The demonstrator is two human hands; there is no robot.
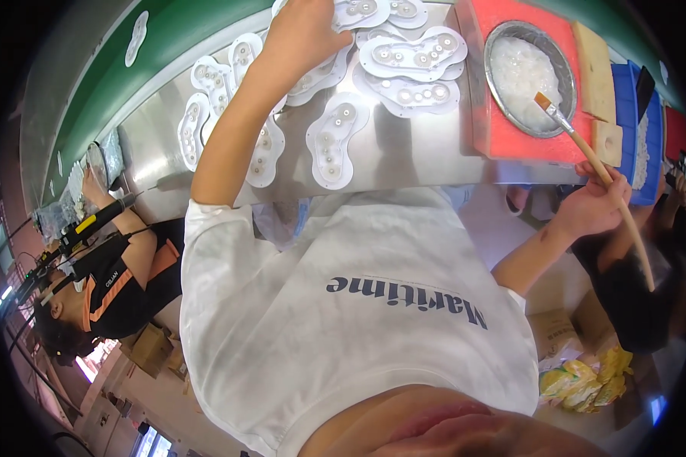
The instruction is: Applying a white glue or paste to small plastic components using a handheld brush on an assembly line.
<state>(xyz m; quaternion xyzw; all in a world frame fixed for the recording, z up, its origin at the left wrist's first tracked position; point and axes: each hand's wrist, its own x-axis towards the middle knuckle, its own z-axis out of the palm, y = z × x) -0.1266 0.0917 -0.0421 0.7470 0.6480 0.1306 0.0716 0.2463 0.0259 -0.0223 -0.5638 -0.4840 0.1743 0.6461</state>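
Observation:
My right hand (598, 199) is closed around the long wooden handle of a flat brush (585, 148). The brush's bristles rest over the metal bowl (492, 84), at the whitish, glossy paste (522, 72) inside it. At the top edge my left hand (303, 30) reaches over several white foot-shaped plastic plates; its thumb shows, but the other fingers are out of the picture. One such plate (332, 145), with small round metal studs, lies apart near the table's front edge. Overlapping plates (413, 55) are piled beside my left hand, and more lie around my left forearm.
The bowl sits in a red foam block (495, 145) on the steel table (404, 156). Right of it are yellowish foam blocks (593, 72) and a blue tray (626, 87). A green conveyor belt (91, 91) runs behind. Co-workers sit at both sides; the left one (129, 266) holds a tool.

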